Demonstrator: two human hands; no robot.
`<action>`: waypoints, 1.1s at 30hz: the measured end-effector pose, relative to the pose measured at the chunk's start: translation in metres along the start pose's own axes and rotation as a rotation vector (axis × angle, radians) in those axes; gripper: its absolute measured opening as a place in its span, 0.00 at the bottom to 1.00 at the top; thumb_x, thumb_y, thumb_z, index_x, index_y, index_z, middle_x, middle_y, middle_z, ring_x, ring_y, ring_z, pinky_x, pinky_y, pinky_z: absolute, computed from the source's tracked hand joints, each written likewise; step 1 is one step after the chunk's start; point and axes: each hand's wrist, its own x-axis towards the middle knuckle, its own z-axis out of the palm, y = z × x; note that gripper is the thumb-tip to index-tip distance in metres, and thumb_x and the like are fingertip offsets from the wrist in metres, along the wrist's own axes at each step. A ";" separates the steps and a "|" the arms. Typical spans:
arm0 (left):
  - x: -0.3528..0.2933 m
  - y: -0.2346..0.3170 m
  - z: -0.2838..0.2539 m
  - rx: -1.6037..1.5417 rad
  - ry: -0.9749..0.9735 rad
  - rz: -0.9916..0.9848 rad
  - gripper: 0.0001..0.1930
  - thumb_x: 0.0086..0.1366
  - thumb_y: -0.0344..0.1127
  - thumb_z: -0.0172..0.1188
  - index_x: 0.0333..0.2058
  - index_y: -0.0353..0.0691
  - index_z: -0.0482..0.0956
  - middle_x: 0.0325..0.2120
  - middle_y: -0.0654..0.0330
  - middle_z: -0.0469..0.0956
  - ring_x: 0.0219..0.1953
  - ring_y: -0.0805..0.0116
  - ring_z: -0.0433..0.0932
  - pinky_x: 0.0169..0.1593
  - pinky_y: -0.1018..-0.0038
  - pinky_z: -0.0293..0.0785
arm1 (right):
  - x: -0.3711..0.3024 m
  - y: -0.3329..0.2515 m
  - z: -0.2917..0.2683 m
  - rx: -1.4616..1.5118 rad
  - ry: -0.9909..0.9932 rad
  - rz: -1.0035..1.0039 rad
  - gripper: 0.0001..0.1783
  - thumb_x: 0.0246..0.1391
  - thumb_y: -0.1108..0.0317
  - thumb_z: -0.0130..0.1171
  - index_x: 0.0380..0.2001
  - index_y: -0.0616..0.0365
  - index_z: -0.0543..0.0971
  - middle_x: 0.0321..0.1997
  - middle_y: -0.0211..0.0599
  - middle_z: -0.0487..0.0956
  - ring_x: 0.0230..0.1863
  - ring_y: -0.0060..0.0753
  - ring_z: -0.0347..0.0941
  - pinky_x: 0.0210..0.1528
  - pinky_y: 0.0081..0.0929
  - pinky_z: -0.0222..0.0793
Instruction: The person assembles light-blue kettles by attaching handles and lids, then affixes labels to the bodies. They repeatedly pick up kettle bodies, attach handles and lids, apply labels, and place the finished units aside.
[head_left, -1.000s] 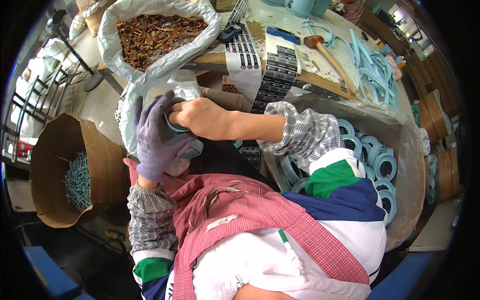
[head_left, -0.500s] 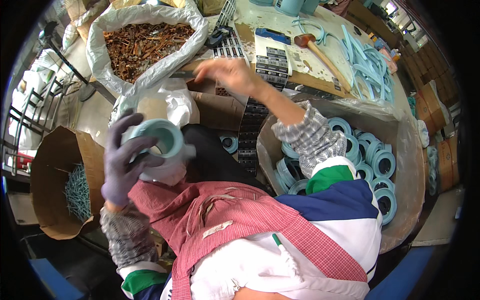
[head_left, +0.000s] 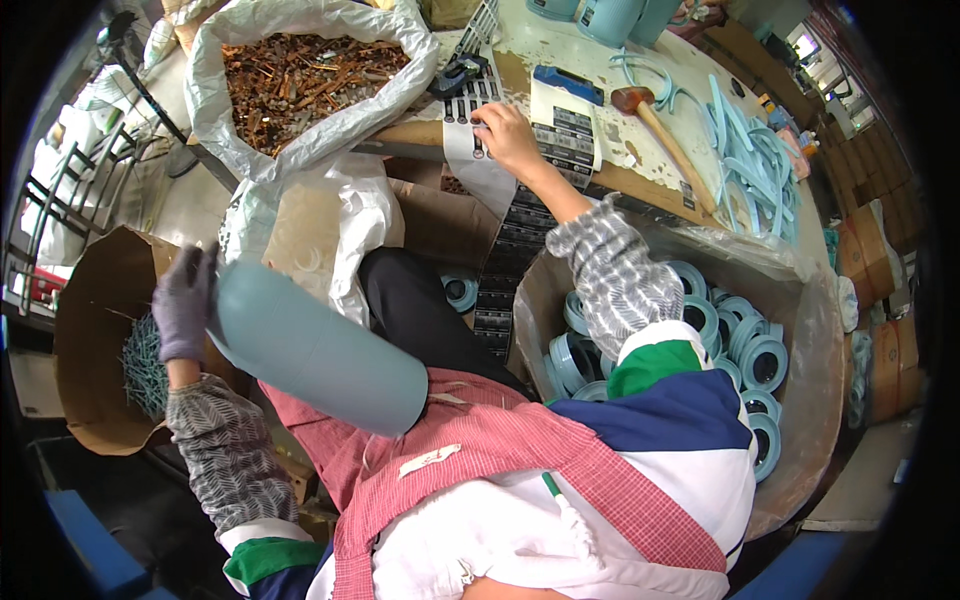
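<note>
A smooth blue-grey plastic cylinder (head_left: 320,345), like a vacuum-flask body, lies slanting across my lap, its rounded lower end against the red checked apron (head_left: 480,440). My gloved left hand (head_left: 185,300) grips its upper left end, with part of the fingers hidden behind it. At the table's near edge my bare right hand (head_left: 508,138) is closed, thumb and fingertips pinching at a white strip of small dark labels (head_left: 470,108). Beside it, a roll of black printed labels (head_left: 515,240) hangs down from the table.
A bag of brown scraps (head_left: 310,85) stands back left. A blue tool (head_left: 568,84), a mallet (head_left: 660,130) and pale-blue strips (head_left: 745,150) lie on the table. A lined box of blue rings (head_left: 765,360) is right; a carton of thin blue pieces (head_left: 145,365) is left.
The cylinder has swung from upright, mouth facing me, to lying lengthwise across my lap. My left hand moved left and down with it. My right hand went right onto the label strip and closed.
</note>
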 end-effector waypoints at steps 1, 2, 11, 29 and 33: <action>-0.003 -0.010 0.011 0.005 -0.015 -0.061 0.15 0.64 0.49 0.56 0.37 0.43 0.77 0.29 0.52 0.80 0.33 0.56 0.79 0.38 0.67 0.72 | 0.001 0.000 -0.001 0.001 -0.028 0.004 0.10 0.53 0.64 0.57 0.39 0.50 0.80 0.42 0.30 0.76 0.47 0.40 0.69 0.50 0.41 0.64; -0.007 -0.020 0.020 -0.005 -0.074 -0.154 0.17 0.63 0.52 0.56 0.37 0.43 0.77 0.30 0.49 0.79 0.34 0.51 0.78 0.39 0.64 0.72 | 0.002 0.001 -0.001 -0.010 0.007 -0.025 0.11 0.53 0.64 0.57 0.39 0.51 0.80 0.42 0.31 0.76 0.47 0.41 0.69 0.50 0.41 0.64; -0.037 -0.069 0.036 -0.838 -0.039 -0.151 0.15 0.65 0.36 0.59 0.46 0.34 0.75 0.41 0.61 0.77 0.44 0.76 0.72 0.47 0.79 0.69 | 0.003 0.002 -0.009 -0.147 -0.032 -0.027 0.05 0.48 0.61 0.61 0.30 0.44 0.79 0.32 0.24 0.76 0.41 0.35 0.72 0.46 0.39 0.62; -0.099 -0.051 0.055 -0.967 0.034 0.077 0.29 0.57 0.32 0.66 0.58 0.42 0.69 0.68 0.56 0.45 0.68 0.61 0.51 0.66 0.66 0.55 | -0.062 -0.293 0.000 1.545 -0.667 0.589 0.06 0.50 0.70 0.64 0.27 0.63 0.81 0.40 0.29 0.76 0.45 0.21 0.68 0.49 0.20 0.63; -0.102 -0.049 0.058 -0.840 0.041 0.135 0.22 0.61 0.32 0.61 0.55 0.42 0.74 0.66 0.51 0.53 0.66 0.57 0.56 0.64 0.65 0.57 | -0.082 -0.332 0.015 1.590 -0.572 0.650 0.07 0.49 0.70 0.65 0.27 0.63 0.81 0.45 0.34 0.75 0.47 0.25 0.69 0.52 0.23 0.61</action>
